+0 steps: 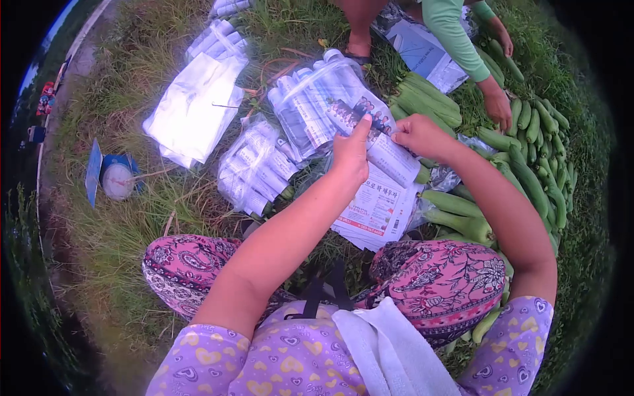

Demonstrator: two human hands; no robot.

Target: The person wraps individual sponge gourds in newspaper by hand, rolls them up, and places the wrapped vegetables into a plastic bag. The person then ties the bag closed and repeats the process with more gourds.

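The left hand (pixel 351 155) pinches the near edge of a printed sheet (pixel 360 117) with a group photo on it, the thumb lying on top of the paper. The right hand (pixel 419 137) is curled, its thumb and fingertips pinching the sheet's right side. The sheet is held above a stack of printed papers (pixel 372 210) on the grass (pixel 165 211), and its lower part curves over; what lies beneath it is hard to tell. Just beyond the left hand, a clear bag (pixel 310 99) holds paper-wrapped rolls side by side, with a second bag of rolls (pixel 254 165) nearer the knees. Farther left lie white plastic bags (pixel 198 105). To the right, long green vegetables (pixel 535 145) are heaped on the ground, and thicker ones (pixel 426 99) lie beyond the right hand. A co-worker in a green sleeve (pixel 456 36) reaches down, one hand (pixel 498 109) at the heap's edge.
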